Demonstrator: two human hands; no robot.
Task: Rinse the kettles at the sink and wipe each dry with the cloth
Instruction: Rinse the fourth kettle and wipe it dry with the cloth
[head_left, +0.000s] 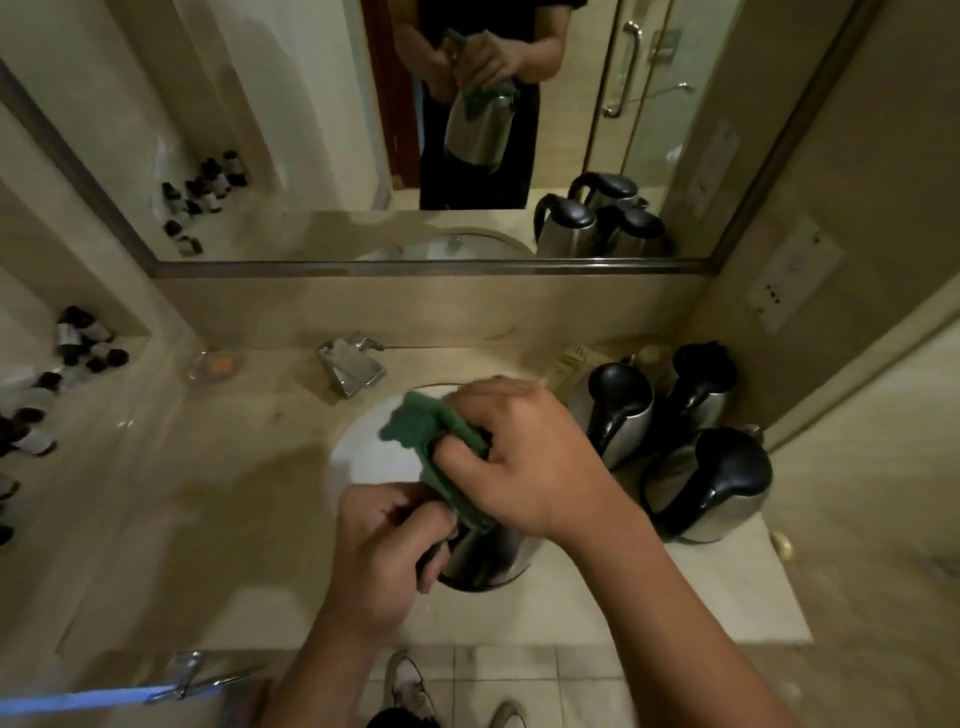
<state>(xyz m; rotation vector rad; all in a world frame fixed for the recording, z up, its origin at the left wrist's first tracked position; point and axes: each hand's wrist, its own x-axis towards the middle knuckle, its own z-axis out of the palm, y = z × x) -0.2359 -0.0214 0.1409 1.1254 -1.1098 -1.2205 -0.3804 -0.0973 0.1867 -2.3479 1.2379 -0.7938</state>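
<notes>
I hold a steel kettle over the front of the white sink. My left hand grips its black handle. My right hand presses a green cloth onto the top of the kettle, covering the lid. Most of the kettle is hidden under my hands and the cloth. Three more steel kettles with black lids stand on the counter to the right of the sink: one near the sink, one at the back, one at the front.
A chrome tap sits behind the sink. Several small dark bottles fill a ledge at the left. A soap dish lies left of the tap. The mirror above reflects the scene. A towel rail hangs below the counter edge.
</notes>
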